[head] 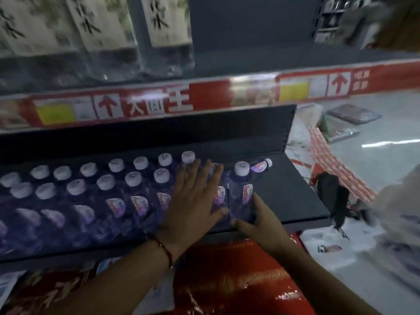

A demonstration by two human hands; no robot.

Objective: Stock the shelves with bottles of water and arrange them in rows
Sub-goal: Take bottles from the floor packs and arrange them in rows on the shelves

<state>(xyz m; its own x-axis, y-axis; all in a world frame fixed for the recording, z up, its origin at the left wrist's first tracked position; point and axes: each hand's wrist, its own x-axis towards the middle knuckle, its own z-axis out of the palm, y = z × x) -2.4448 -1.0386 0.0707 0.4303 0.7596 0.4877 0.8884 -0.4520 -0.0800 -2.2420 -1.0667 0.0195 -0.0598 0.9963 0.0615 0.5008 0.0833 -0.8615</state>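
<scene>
Several purple-labelled water bottles [109, 192] with white caps stand in rows on a dark shelf [293, 198]. My left hand [193, 201] lies flat with spread fingers against the front bottles at the right end of the rows. My right hand [261, 221] holds the base of the rightmost upright bottle [242, 189], thumb in front and fingers on its right side. One more bottle [261, 165] lies on its side at the back, just right of the rows.
The shelf above has a red price strip [204, 96] and large clear bottles [95, 30] with white labels. Red packaging [238, 280] sits below the shelf. On the floor to the right lie a black bag [334, 196], striped pink packs [336, 164] and papers.
</scene>
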